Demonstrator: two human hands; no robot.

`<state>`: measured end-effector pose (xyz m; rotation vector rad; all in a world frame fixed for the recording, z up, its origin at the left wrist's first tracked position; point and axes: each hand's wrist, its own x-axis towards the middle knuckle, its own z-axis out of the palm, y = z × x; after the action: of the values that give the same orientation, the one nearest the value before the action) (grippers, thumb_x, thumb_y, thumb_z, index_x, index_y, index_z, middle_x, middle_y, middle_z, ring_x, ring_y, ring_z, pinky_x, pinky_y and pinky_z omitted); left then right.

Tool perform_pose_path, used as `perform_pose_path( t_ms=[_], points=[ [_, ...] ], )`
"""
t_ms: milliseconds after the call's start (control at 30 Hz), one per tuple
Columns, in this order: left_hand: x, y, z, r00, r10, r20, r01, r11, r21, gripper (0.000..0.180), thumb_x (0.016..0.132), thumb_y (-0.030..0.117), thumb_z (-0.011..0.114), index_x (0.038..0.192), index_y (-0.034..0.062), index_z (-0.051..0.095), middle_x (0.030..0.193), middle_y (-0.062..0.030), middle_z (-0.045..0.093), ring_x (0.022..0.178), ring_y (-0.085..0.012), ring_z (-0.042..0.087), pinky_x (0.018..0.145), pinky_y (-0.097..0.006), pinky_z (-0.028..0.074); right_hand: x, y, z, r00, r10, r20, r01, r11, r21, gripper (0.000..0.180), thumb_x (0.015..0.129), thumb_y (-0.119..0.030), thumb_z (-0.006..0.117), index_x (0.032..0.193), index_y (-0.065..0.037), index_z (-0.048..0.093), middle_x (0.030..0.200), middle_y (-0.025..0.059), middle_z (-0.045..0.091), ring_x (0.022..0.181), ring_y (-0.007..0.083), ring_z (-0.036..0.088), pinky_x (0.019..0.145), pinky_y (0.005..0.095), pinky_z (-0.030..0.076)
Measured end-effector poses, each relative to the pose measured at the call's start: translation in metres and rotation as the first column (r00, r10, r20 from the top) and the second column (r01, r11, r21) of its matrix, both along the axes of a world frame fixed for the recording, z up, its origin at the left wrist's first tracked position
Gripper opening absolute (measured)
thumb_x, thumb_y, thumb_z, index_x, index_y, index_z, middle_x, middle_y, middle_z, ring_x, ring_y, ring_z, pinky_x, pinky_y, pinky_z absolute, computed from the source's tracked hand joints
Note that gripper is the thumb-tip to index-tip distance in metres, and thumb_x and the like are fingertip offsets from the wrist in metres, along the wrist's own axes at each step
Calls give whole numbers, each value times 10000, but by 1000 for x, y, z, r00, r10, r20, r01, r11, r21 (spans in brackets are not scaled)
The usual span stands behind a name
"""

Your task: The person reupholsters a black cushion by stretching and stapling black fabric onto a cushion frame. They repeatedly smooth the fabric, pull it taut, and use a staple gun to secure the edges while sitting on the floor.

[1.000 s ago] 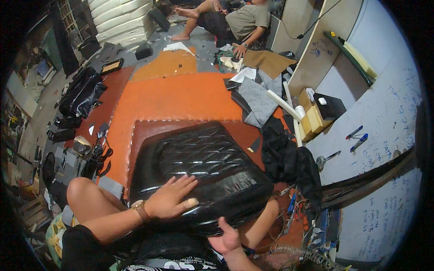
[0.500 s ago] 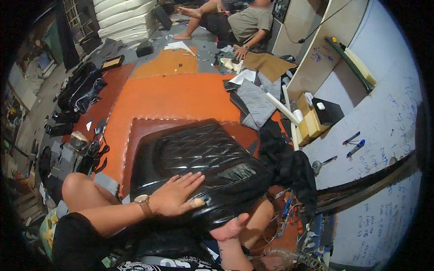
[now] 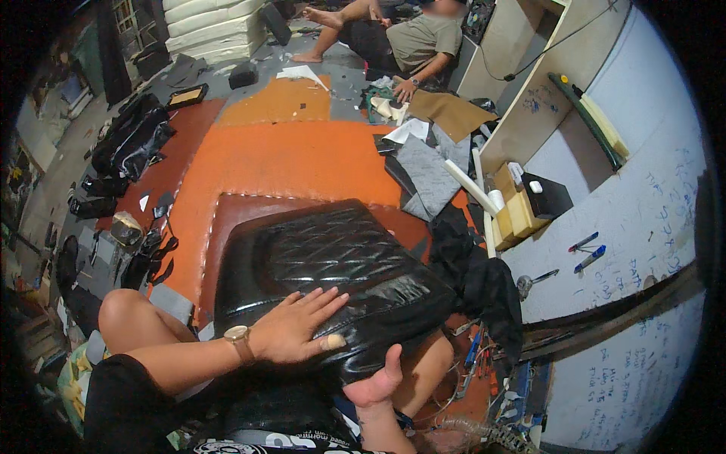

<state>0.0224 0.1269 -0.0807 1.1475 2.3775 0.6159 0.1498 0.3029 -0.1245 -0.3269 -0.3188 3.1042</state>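
A big black padded cover (image 3: 325, 253) lies right in front of the person, its near end by the lap and its far end over the brown mat (image 3: 236, 210) on the floor. It has a diamond stitch pattern on top, and it looks shiny and a bit wrinkly near its right side. The left hand (image 3: 301, 327) lies flat on top of it, fingers a little spread, so that grip is not closed around anything. The right hand (image 3: 376, 384) is at the near edge, thumb sticking up. Its other fingers are hidden, so I cannot tell if that grip is clamped on the edge or just holding it up. The step in hand looks like pressing the cover and feeling how smooth it is, while the other hand helps at the edge. I think the next move calls for a flat, gentle palm on the wrinkly part and a steady hand at the edge, so the slick cover does not slide. A heap of black cloth (image 3: 488, 286) sits just beside the right side, so a slip that way could bump it.
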Motion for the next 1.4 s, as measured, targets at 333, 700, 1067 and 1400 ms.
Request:
perform_pose_path(
  t_ms=[333,700,1067,1400],
  points=[
    [24,-15,-13,1000,-14,-20,15,998,56,943,1012,751,487,1716,161,275,1756,-225,270,1600,-483,279,1255,-689,229,17,-13,-14,959,111,262,-124,992,36,598,1079,-414,623,1570,-93,505,1531,121,607,1413,331,569,1209,546,421],
    [44,-24,-20,981,-170,-92,173,985,26,840,1026,734,483,1691,236,360,1774,-197,231,1631,-448,221,1249,-732,198,45,-10,-22,901,122,417,-184,977,112,635,1075,-426,638,1593,-101,465,1574,113,559,1438,322,544,1221,542,412],
    [38,-7,-35,905,-420,-63,424,885,192,685,1110,595,416,1689,233,363,1800,-106,202,1651,-429,147,1271,-719,169,77,-5,-24,943,22,333,-129,944,303,644,1106,-443,581,1630,-111,407,1625,98,494,1492,293,487,1248,522,386],
    [74,95,-7,768,-589,250,523,804,283,614,1157,545,336,1634,179,461,1660,-223,450,1571,-347,402,1271,-693,216,85,5,-53,946,-188,263,5,822,570,732,1113,-409,602,1675,-94,255,1645,173,437,1434,349,541,1163,586,487]
  ],
)
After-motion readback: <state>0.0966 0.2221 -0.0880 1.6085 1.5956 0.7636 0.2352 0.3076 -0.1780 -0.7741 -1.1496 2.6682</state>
